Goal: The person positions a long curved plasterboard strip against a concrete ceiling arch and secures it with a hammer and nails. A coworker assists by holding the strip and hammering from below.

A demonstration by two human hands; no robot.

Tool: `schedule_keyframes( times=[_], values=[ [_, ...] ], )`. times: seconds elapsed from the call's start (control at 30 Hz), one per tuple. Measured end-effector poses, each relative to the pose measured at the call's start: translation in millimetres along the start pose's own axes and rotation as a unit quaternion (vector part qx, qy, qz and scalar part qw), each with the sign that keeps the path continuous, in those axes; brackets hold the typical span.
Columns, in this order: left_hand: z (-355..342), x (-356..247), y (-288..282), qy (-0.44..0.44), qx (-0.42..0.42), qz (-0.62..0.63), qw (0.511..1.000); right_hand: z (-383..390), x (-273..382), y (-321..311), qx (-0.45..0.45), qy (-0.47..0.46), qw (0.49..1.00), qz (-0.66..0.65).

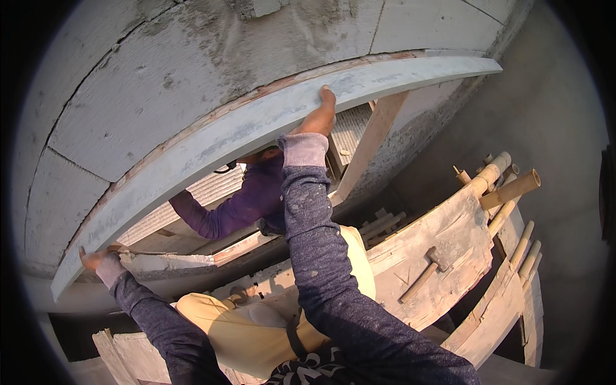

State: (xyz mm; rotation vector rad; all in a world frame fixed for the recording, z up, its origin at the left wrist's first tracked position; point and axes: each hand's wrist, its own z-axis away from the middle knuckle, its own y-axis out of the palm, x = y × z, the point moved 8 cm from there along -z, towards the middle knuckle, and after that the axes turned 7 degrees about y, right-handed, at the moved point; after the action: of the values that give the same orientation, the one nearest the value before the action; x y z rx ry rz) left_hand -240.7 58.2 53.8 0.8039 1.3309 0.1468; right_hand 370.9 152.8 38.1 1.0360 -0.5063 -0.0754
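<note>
A long, flat grey straightedge bar [218,144] lies along the block wall [192,83], over the top edge of a framed opening. Near its left end my left hand [97,262] grips the lower edge. Right of the bar's middle, my right hand [317,117] holds it from below, its thumb on the grey face and the other fingers hidden behind. Beneath the bar, inside the opening, another person in a purple sleeve [234,208] leans with one arm reaching up behind it; that hand is hidden.
A hammer [425,276] with a wooden handle rests on a rough plank [391,263] to my right. Bamboo poles [491,176] jut out past the planks. A wooden post [372,144] slants across the opening, with corrugated sheet [351,131] behind it. Gaps show between the planks.
</note>
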Motion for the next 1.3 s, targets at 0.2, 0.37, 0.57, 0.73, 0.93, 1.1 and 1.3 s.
schedule_keyframes(
  times=[0.2, 0.37, 0.57, 0.73, 0.93, 1.1, 1.3],
  values=[
    [-10, 3, -5, -0.01, -0.003, -0.009, 1.0, 2, 0, 8, 0.046, -0.006, 0.999, -0.017],
    [-27, 9, -13, -0.041, -0.012, 0.016, 0.999, -1, 1, 8, 0.058, -0.011, 0.998, -0.015],
    [-72, 19, -43, -0.056, 0.007, 0.066, 0.996, -6, -5, 2, 0.058, -0.013, 0.998, -0.001],
    [-91, 31, -55, -0.065, 0.031, 0.076, 0.995, -4, 1, 3, 0.077, -0.011, 0.997, -0.007],
    [-110, -5, -72, 0.429, 0.189, -0.393, 0.791, 1, 1, 8, 0.075, -0.013, 0.997, 0.01],
    [-103, -4, -67, 0.492, 0.203, -0.46, 0.71, -2, 3, 6, 0.083, -0.017, 0.996, 0.029],
    [-165, -7, -104, 0.389, 0.223, -0.326, 0.832, 0, -5, 9, 0.067, 0.002, 0.998, 0.019]
  ],
)
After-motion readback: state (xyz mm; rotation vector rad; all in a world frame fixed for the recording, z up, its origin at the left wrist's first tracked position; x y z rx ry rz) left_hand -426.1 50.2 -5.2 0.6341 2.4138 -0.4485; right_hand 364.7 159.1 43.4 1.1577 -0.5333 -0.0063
